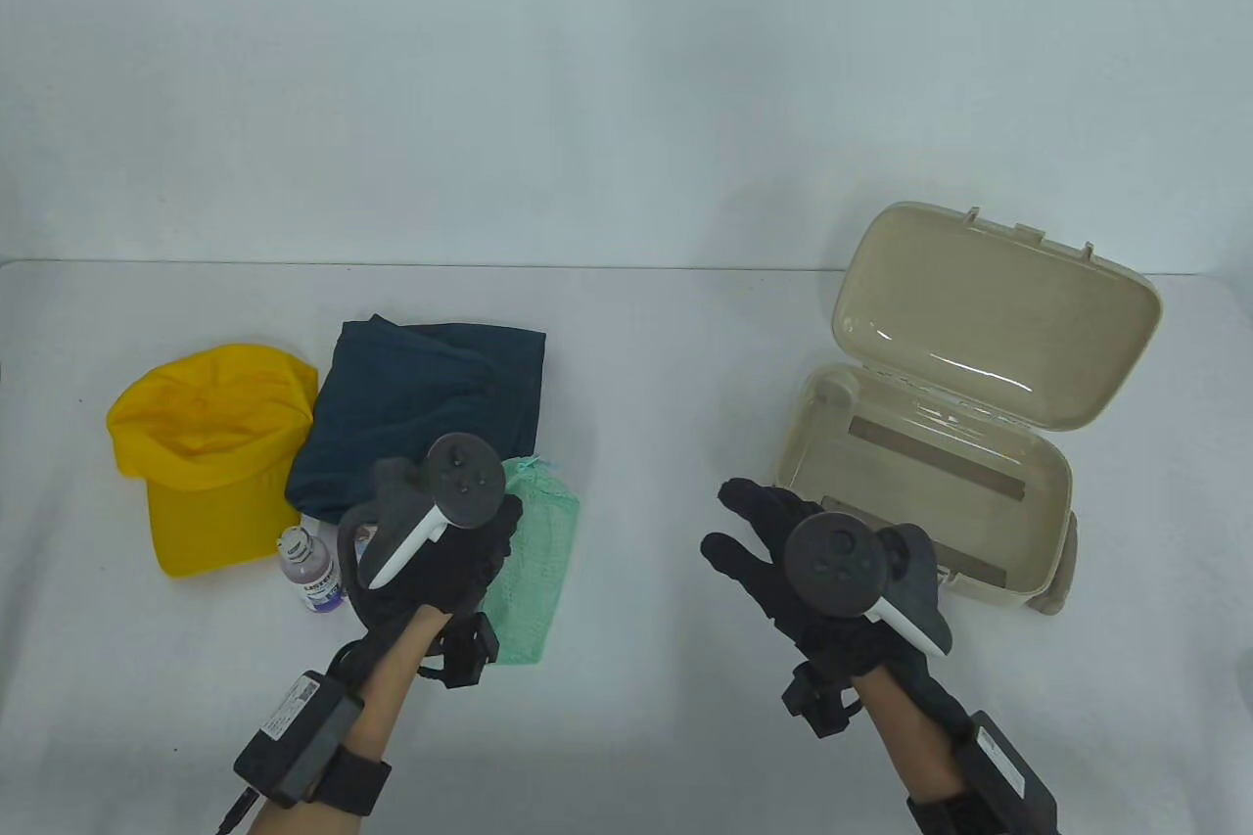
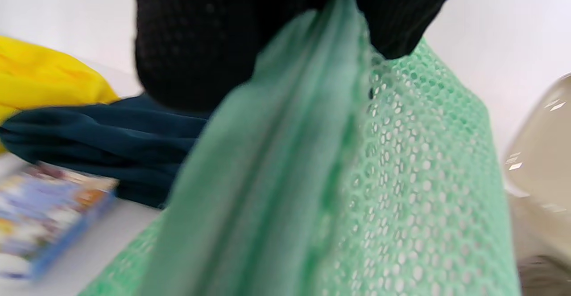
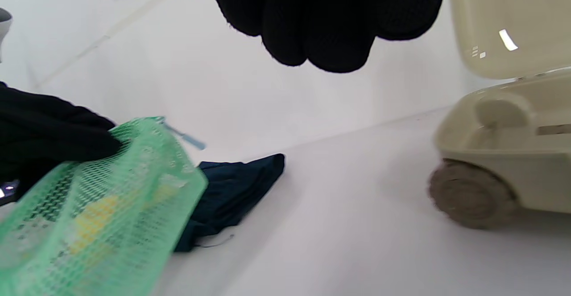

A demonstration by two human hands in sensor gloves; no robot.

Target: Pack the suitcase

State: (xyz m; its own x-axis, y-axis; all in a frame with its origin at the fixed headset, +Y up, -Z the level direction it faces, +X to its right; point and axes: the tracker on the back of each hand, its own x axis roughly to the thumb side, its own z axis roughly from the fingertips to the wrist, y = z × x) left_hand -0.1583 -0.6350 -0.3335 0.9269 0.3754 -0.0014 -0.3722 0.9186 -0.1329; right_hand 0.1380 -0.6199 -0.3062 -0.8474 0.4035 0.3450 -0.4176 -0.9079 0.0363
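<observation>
The blurred box point(image 2: 42, 218) has unreadable print, cut by the left edge.

No readable text anywhere. The small bottle point(image 1: 311, 573), at about seven o'clock from the dark blue cloth point(image 1: 421, 409), carries a white label with blue print, too small to make out. The colourful box point(image 2: 42, 222) in the left wrist view shows printing, but it is blurred beyond reading.

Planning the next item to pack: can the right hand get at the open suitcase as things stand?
Probably yes. The right hand is empty with fingers spread, right beside the suitcase, whose lid stands open, and nothing lies between them.
</observation>
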